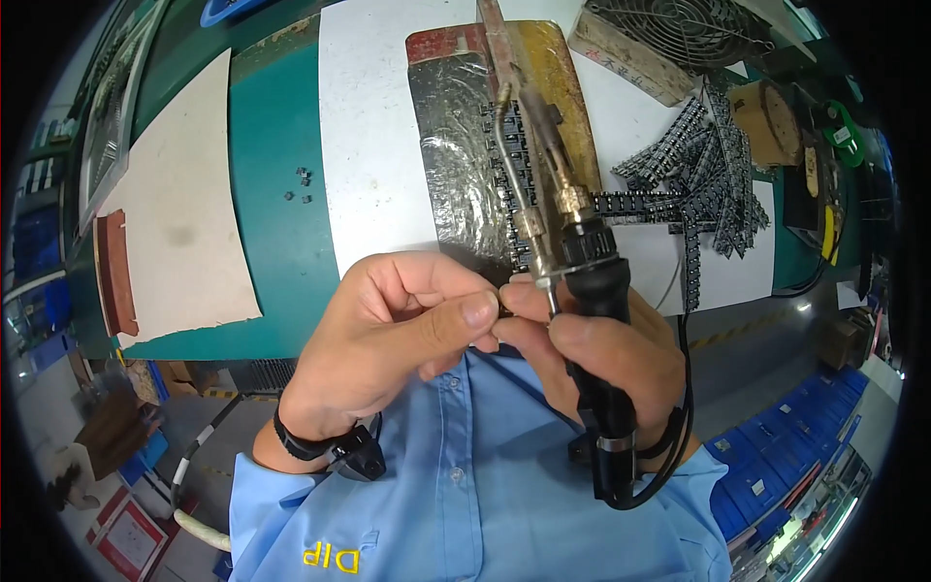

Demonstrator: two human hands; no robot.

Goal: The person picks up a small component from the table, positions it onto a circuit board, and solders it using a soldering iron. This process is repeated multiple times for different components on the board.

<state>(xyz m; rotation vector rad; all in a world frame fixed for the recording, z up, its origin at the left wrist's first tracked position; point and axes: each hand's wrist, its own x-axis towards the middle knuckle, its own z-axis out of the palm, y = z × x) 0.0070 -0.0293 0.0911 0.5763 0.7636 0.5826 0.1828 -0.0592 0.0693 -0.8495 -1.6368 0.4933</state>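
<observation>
My right hand [635, 359] is wrapped around the black handle of a soldering iron [596, 267], whose metal end points away from me. A thin bent metal tube [512, 160] runs alongside it. The right thumb and fingertips also come together close to my left fingertips. My left hand [383, 335] is closed in a pinch; whatever lies between the fingers is too small and hidden to name. Beyond the hands lies a plastic-wrapped board [461, 145], dark with a yellow side, and a row of small black parts [519, 209] runs along it, partly behind the iron.
Black component strips [718, 184] are heaped at the right, below a fan with a round grille [684, 34] and beside a brown tape roll [766, 121]. Several tiny dark parts [304, 179] lie on the green mat [276, 252]. A beige sheet [184, 213] covers the left side.
</observation>
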